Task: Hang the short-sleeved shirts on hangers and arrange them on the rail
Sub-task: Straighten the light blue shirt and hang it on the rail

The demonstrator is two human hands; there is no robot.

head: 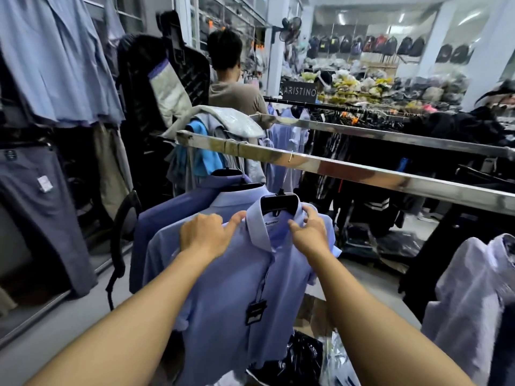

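1. The light blue shirt (237,274) hangs below the rail (362,169) on a black hanger (279,204). The hanger's thin wire hook (291,156) sits over the rail, and the shirt front faces the camera.
2. The left grip (206,234) curls over the shirt's shoulder beneath the rail, with the thumb stretched towards the collar. The right grip (309,232) pinches the other side of the collar between thumb and fingers.
3. By the look of it, the shirt is already hung, and the step in hand is squaring the collar and shoulders on the hanger.
4. An uneven downward tug on the collar could tip the hanger and let one shoulder slide off, as the fabric looks smooth.
5. A pull away from the rail could lift the slim hook off it. The shirt would then drop onto the plastic-wrapped bundles (303,355) lying below the rail.
6. Two other hung shirts (167,218) sit just behind this one, towards the rail's near end. A sideways shove could crush their collars or tangle the hangers.
7. The swing tag (255,312) dangles down the front, well below the rail, and could catch on a wrist and drag the shirt askew.
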